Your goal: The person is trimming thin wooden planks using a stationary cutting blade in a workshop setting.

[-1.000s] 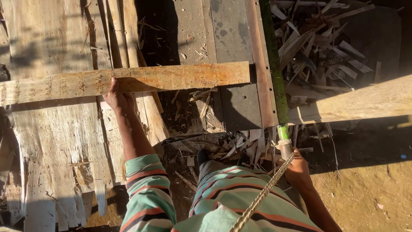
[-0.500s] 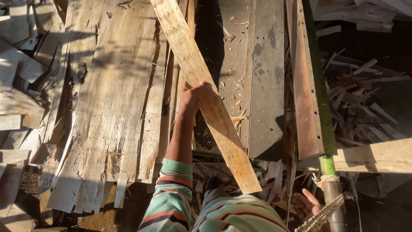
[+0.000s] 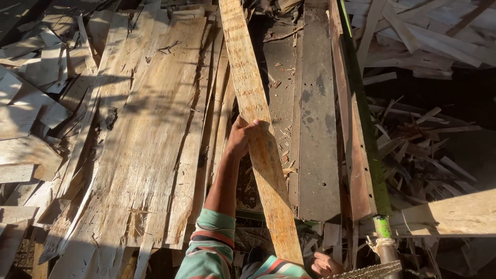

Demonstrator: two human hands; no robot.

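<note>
At scene centre, the left hand [image 3: 242,138] is gripping a long plank [image 3: 258,129] while the right hand [image 3: 326,264] is sitting near its near end, grip indiscernible.

A long narrow wooden plank [image 3: 258,134] runs from the top of the view down toward the person, tilted a little to the right at its near end. The left hand [image 3: 240,138] grips its left edge about halfway along, fingers curled over the top face, arm in a striped sleeve [image 3: 209,248]. The right hand [image 3: 326,264] shows at the bottom edge, just beside the plank's near end, fingers loosely curled. Left of the plank lie wide, rough sheets of veneer [image 3: 150,134]. Right of it sits a dark metal bed [image 3: 315,124] with a green rail [image 3: 368,134], and beyond that a heap of wood offcuts [image 3: 418,150]
</note>
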